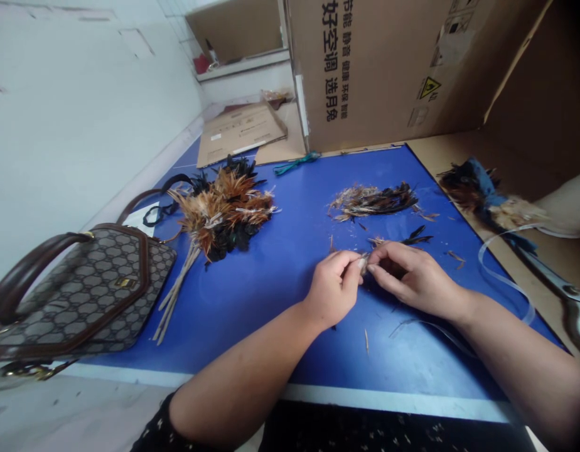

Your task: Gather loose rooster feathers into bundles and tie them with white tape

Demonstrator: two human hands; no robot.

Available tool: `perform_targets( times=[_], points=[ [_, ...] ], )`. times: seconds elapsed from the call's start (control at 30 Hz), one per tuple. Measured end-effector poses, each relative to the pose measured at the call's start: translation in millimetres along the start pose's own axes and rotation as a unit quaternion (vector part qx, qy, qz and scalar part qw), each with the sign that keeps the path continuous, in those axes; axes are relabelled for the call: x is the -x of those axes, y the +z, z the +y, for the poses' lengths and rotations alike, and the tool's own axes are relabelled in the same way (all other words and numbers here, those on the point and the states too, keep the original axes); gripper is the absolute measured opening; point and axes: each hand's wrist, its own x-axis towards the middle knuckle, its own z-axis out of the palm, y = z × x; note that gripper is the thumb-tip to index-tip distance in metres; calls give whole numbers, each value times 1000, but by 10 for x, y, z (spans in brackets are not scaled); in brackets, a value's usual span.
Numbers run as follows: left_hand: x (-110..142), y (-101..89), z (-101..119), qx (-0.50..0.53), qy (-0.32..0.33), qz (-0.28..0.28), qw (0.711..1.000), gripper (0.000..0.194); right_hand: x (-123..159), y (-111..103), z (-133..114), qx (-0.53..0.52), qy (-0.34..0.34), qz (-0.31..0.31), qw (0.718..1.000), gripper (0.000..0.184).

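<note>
My left hand (334, 287) is closed in a pinch, its thumb and fingers meeting the fingertips of my right hand (415, 276). Between them is a small brownish bit (364, 262) that looks like a feather, mostly hidden by the fingers. My right hand pinches it from the other side. Just behind the right hand lie a few dark feathers (418, 236). Farther back is a loose pile of brown and black feathers (372, 201). Over on the left, tied bunches of orange-brown and black feathers (224, 210) lie with thin pale sticks (177, 295).
A patterned handbag (96, 282) stands at the left. Flat cardboard (240, 132) and a large carton (365, 75) border the back of the blue table (271, 326). A teal cord (297, 163), more feathers (464, 185), a clear strip (511, 284) and a metal tool (572, 292) lie around.
</note>
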Motion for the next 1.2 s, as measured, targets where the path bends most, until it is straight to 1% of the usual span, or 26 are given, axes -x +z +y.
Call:
perform_targets(
  times=[0.1,0.23,0.3,0.4,0.5,0.63,0.73,0.8,0.87,0.97,1.03,1.13,1.2],
  points=[
    [3,11,4,63,-53,-13,997,26,8,38,-12,-41,18,36,998,12],
    [-22,8,71,165,-119,-41,978,27,23,78,4,-63,15,87,994,11],
    [-37,-2,109,197,-131,-53,970,27,27,88,16,-63,11,115,991,13],
    [-53,-21,146,216,-129,-63,966,28,17,87,19,-44,-12,141,989,14],
    [-61,-44,165,209,-125,-75,967,30,3,79,17,-36,-45,149,987,15],
    [-69,-82,175,186,-105,-96,972,34,2,74,37,-63,-78,148,984,22],
    [-74,-99,168,164,-109,-104,975,35,-1,69,38,-80,-85,127,985,27],
    [-73,-92,156,159,-123,-101,974,34,-10,68,18,-80,-85,112,987,27],
    [-66,-70,141,170,-132,-91,972,32,-20,71,-11,-72,-81,114,988,28],
    [-50,-23,120,214,-142,-70,964,31,-26,86,-45,-48,-58,145,987,32],
    [-39,7,110,252,-165,-54,952,32,-23,98,-50,-35,-47,163,985,32],
    [-30,32,105,290,-203,-54,934,35,-16,117,-37,-30,-50,161,985,26],
    [-30,34,107,296,-213,-58,929,37,-14,133,-26,-31,-54,155,986,26]
  ],
)
